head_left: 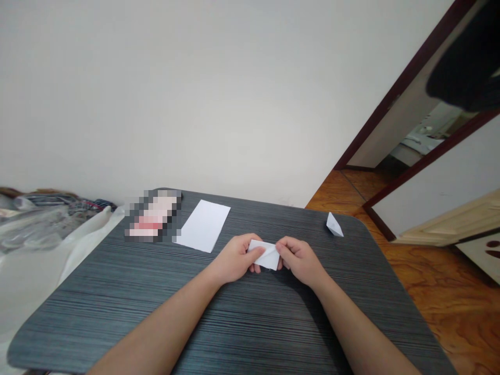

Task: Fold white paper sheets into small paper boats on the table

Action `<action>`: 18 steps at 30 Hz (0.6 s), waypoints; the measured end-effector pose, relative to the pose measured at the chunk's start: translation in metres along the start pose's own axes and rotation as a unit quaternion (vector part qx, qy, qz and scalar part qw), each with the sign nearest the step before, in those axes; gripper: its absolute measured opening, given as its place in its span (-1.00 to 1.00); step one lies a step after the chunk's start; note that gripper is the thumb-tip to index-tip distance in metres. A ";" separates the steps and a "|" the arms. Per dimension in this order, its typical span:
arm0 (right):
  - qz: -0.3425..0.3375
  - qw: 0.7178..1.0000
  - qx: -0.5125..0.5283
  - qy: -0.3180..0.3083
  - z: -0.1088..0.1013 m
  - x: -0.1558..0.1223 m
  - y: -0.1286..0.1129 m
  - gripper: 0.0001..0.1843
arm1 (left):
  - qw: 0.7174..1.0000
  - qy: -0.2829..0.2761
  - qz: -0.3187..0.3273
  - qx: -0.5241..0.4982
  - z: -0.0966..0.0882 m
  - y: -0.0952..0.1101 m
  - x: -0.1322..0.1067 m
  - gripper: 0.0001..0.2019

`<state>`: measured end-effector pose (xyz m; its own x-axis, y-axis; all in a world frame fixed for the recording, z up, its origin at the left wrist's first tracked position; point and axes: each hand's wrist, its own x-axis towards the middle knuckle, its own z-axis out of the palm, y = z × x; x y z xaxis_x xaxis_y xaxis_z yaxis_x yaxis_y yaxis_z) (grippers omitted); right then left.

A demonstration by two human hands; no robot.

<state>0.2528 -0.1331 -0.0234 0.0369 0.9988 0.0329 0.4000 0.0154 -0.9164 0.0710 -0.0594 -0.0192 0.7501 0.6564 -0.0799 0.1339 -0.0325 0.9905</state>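
Note:
Between both hands, just above the middle of the table, is a small folded piece of white paper (269,256). My left hand (234,259) is closed on its left end, thumb lying on top and fingers underneath. At the right end, my right hand (300,260) pinches the paper's edge between thumb and fingers. A crease or flap shows slanting across the paper's face. Beyond my left hand lies a flat white sheet of paper (203,225). Toward the far right corner sits a small folded paper shape (334,225) with pointed ends.
The dark wood-grained table (164,297) has rounded corners and meets a white wall (195,94). A blurred-out flat item (154,216) lies at the far left. Clear plastic and cloth (50,224) are piled left of the table. A doorway and wooden floor (437,281) are on the right.

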 end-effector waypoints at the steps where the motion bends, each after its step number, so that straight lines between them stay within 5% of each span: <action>1: 0.003 1.000 0.004 -0.003 0.000 0.000 0.000 -0.74 | 1.000 0.000 -0.001 0.000 0.000 0.000 0.000 -0.76; 18: 0.019 1.000 0.004 -0.018 0.003 0.000 0.001 -0.72 | 1.000 -0.001 -0.008 0.013 0.000 0.003 -0.001 -0.74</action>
<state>0.2507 -0.1329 -0.0255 0.0196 0.9997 -0.0167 0.3919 -0.0231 -0.9197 0.0706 -0.0600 -0.0167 0.7493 0.6553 -0.0952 0.1615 -0.0415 0.9860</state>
